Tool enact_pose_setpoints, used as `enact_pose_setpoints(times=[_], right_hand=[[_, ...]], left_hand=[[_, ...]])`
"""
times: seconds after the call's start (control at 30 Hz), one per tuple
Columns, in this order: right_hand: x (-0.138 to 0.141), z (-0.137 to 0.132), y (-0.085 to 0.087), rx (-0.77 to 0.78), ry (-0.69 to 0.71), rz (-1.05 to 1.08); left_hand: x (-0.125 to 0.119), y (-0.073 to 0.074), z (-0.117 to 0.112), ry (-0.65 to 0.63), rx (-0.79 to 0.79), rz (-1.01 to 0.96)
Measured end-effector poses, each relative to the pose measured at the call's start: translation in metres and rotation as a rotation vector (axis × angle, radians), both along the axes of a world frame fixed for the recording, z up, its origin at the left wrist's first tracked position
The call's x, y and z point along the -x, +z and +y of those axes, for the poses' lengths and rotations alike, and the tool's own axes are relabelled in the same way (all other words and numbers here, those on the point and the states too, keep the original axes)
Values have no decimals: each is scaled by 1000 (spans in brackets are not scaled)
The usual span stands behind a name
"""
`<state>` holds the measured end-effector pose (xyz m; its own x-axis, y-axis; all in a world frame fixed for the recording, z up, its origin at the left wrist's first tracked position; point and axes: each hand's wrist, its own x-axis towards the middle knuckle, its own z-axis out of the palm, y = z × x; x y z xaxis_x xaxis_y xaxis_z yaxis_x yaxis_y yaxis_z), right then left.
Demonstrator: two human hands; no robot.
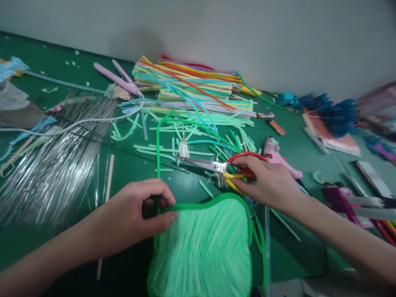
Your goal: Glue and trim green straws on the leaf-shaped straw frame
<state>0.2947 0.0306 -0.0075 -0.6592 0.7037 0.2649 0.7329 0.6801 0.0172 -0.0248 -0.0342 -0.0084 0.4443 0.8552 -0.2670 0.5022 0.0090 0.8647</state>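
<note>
My left hand (133, 210) pinches the upper left edge of a light green fuzzy panel (204, 247) with wavy sides. The panel is edged with darker green pipe cleaner, and its lower end runs out of view. From my left fingers, a loose green pipe cleaner (158, 152) rises and bends over at the top. In my right hand (269, 181) are scissors (218, 166) with one red and one yellow handle. Their blades point left, above the panel and apart from it, and look nearly closed. A cream tassel (183, 147) lies just beyond the blade tips.
Bundled multicoloured pipe cleaners (188, 84) lie along the wall, with cut pale green pieces before them. Silver tinsel strands (68, 165) and a wooden stick (109, 181) are on the left. A pink glue gun (275, 152) sits beyond my right hand. A pink straightener-like tool (116, 78) lies behind.
</note>
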Motion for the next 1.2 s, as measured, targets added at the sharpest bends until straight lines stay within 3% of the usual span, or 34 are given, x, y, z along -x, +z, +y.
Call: enact_pose_setpoints(times=[0.2,0.67,1.0,1.1,1.2], right_hand=[[3,10,-1,165,-90,-32],[11,20,18,381,-77,-238],[-13,32,21,355,-234,-191],[-2,42,31,370,-233,-231],[34,47,44,336,-234,-196]], left_hand=[[-13,-1,-7,58,-203,30],[-8,-1,-2,30,-8,-29],[-11,-10,-8,62,-142,6],[-9,-10,-7,29,-114,37],[-4,-5,-2,16,-121,50]])
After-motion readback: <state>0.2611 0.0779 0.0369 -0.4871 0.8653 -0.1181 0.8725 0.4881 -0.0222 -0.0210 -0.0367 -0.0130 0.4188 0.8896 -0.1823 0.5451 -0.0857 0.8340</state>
